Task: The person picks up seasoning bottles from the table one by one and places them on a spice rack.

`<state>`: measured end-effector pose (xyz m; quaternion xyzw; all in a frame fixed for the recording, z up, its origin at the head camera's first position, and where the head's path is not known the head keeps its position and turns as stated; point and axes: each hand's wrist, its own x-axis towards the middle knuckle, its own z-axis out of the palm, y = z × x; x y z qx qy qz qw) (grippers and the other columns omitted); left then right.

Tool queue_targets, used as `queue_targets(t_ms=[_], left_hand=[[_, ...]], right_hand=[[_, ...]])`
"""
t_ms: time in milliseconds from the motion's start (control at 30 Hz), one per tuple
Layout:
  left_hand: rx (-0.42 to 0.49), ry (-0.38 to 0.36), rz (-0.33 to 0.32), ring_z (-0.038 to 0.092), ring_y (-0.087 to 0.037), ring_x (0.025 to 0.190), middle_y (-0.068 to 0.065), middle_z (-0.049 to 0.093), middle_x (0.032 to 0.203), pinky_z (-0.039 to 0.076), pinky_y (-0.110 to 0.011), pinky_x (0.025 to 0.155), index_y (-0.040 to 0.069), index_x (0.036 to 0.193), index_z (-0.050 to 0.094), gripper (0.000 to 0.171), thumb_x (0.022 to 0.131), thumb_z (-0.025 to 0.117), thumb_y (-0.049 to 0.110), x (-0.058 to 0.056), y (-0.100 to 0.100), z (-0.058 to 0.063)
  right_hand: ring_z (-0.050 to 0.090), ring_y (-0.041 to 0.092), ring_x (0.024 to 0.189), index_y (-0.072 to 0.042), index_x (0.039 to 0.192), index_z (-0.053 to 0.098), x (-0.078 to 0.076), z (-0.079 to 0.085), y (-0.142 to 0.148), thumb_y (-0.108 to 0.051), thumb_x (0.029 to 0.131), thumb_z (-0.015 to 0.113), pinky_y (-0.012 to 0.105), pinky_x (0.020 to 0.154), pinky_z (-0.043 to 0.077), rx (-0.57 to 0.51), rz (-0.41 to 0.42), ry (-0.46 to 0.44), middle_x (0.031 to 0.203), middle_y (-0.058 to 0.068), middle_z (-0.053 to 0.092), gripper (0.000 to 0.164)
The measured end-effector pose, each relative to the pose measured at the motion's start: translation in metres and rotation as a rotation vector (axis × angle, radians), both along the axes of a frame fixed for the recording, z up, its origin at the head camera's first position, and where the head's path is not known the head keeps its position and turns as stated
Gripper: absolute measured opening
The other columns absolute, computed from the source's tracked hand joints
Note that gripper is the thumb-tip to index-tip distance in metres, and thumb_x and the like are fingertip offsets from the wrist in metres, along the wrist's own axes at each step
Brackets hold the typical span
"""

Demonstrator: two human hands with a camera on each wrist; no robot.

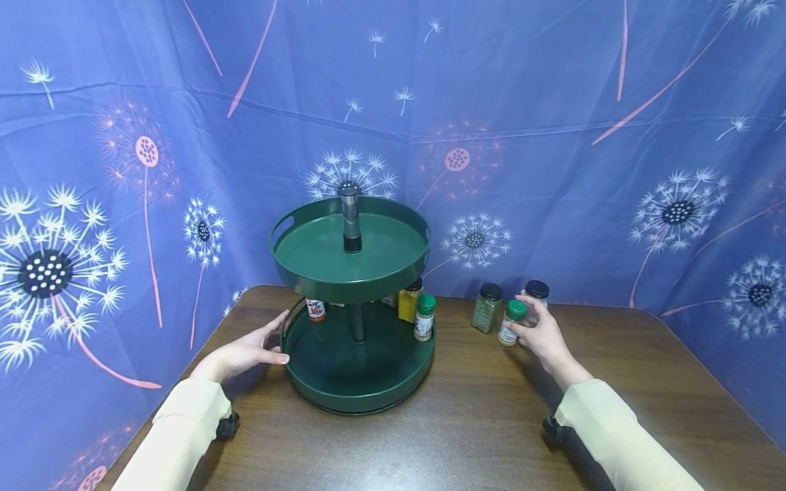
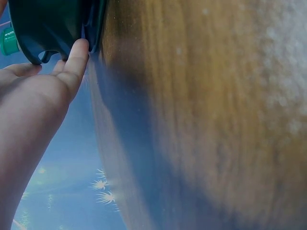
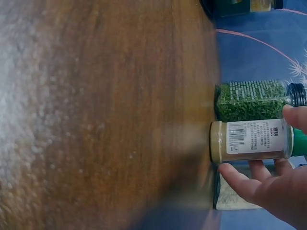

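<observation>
A two-tier green turntable rack (image 1: 356,402) stands left of the table's middle. My left hand (image 1: 245,351) rests against the left side of its lower tray, thumb (image 2: 79,48) near the bottom edge and fingers loosely extended. Over on the right, my right hand (image 1: 543,337) has thumb and fingers on either side of a green-capped spice jar (image 3: 254,139) with a white barcode label and tan contents. Whether that jar is off the table I cannot tell. Beside it stands a black-capped jar of green flakes (image 3: 252,100). Another black-capped jar (image 1: 537,290) is partly hidden behind the hand.
On the lower tray are a green-capped jar (image 1: 424,319), a yellow jar with a dark cap (image 1: 408,303) and a red-and-white labelled container (image 1: 316,310). The upper tray (image 1: 307,249) overhangs them around a central post (image 1: 351,218). Blue patterned cloth (image 1: 552,170) hangs behind the wooden table (image 1: 491,423).
</observation>
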<state>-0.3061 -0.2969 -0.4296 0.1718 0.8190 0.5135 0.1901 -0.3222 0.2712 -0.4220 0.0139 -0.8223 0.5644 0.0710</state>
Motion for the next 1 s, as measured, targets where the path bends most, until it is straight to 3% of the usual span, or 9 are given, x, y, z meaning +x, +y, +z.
queue_targets(t_ms=[200,467,733,1000], left_hand=[[0.000,0.003,0.003,0.021,-0.051,0.135,-0.023,-0.005,0.156,0.025,-0.056,0.107,0.012,0.152,-0.006,0.099,0.086,0.069,0.016,-0.0008,0.0005,0.0003],[0.016,0.004,-0.008,0.022,-0.051,0.135,-0.026,-0.002,0.155,0.023,-0.058,0.108,0.010,0.152,-0.007,0.099,0.087,0.067,0.011,-0.0016,0.0007,-0.0003],[0.015,0.006,0.002,0.017,-0.049,0.137,-0.023,-0.004,0.156,0.023,-0.057,0.108,0.011,0.152,-0.006,0.100,0.086,0.069,0.014,-0.0021,-0.0002,-0.0015],[0.014,0.011,-0.009,0.013,-0.048,0.138,-0.024,-0.004,0.156,0.023,-0.058,0.108,0.011,0.152,-0.006,0.102,0.085,0.070,0.016,-0.0036,-0.0023,-0.0031]], right_hand=[[0.042,0.044,0.122,-0.011,0.147,0.024,-0.0004,-0.0029,0.0003,0.002,0.088,0.060,0.048,0.084,0.049,-0.063,0.019,-0.019,0.138,0.029,0.034,0.070],[0.048,0.037,0.115,-0.010,0.146,0.026,-0.0029,-0.0053,-0.0008,0.004,0.088,0.060,0.047,0.081,0.052,-0.067,0.004,-0.010,0.133,0.028,0.039,0.069],[0.047,0.039,0.115,-0.009,0.146,0.026,-0.0024,-0.0062,-0.0003,0.006,0.088,0.057,0.050,0.083,0.051,-0.060,0.007,0.001,0.130,0.028,0.040,0.068],[0.050,0.037,0.113,-0.009,0.146,0.026,-0.0019,-0.0050,0.0001,0.005,0.089,0.057,0.046,0.080,0.053,-0.049,0.018,0.004,0.129,0.027,0.039,0.067]])
